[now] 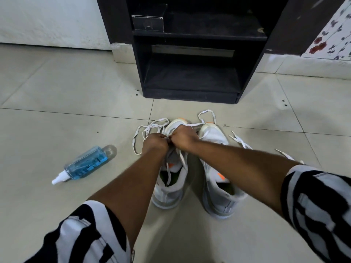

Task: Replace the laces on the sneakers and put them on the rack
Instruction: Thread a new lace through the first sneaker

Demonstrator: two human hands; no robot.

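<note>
While both hands work a flat white shoelace (152, 123) over the left of two pale grey sneakers with orange accents, the pair stands side by side on the tiled floor just before a dark wooden shoe rack (190, 59).

Left hand (154, 142) and right hand (182, 136) are curled tight, pinching lace above the left sneaker (171, 186); the lace looks soft, limp and prone to tangling, best held near its stiff tip. Each sneaker seems light and is probably easiest lifted by its padded collar. Right sneaker (220, 186) has loose lace ends (241, 142) trailing beside it. A blue liquid spray bottle (85, 164) lies well apart at left. A small dark box (148, 22) occupies the rack's upper shelf; the lower shelf looks free.
</note>
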